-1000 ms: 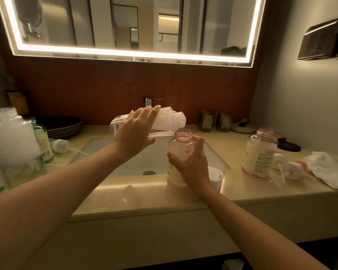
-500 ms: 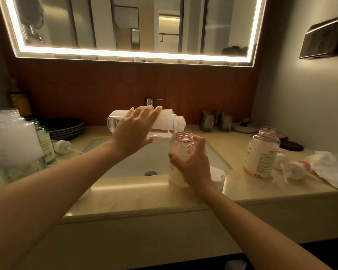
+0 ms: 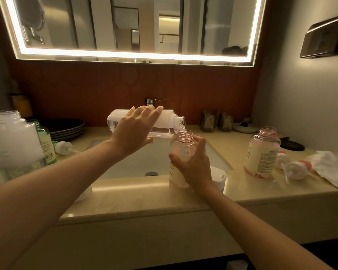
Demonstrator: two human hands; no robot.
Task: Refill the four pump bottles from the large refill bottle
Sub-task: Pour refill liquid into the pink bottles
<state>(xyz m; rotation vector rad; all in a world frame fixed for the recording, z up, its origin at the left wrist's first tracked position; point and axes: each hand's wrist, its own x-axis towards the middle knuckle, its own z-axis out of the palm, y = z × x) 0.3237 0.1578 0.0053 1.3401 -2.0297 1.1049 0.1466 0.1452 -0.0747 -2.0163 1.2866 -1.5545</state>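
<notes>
My left hand [image 3: 134, 131] grips the clear refill bottle [image 3: 164, 123], held on its side over the sink with its mouth down to the right. Clear liquid runs from that mouth into an open pink-necked pump bottle [image 3: 180, 151]. My right hand [image 3: 193, 164] holds this bottle upright on the counter's front edge. A second open pink bottle [image 3: 261, 152] stands to the right, and two pump heads [image 3: 295, 168] lie beside it. At far left stand a large open bottle [image 3: 10, 137] and a green bottle [image 3: 45, 143], with another pump head [image 3: 63, 148] lying nearby.
The white sink basin [image 3: 137, 162] lies below the hands, a tap [image 3: 150, 102] behind it. Dark plates [image 3: 66, 127] are stacked at back left. A white cap [image 3: 219, 178] sits behind my right wrist. A crumpled cloth [image 3: 332, 168] lies at far right.
My left hand has tipped the refill bottle further, lowering its mouth onto the pump bottle's neck, and liquid now pours. My right hand keeps holding the pump bottle in place.
</notes>
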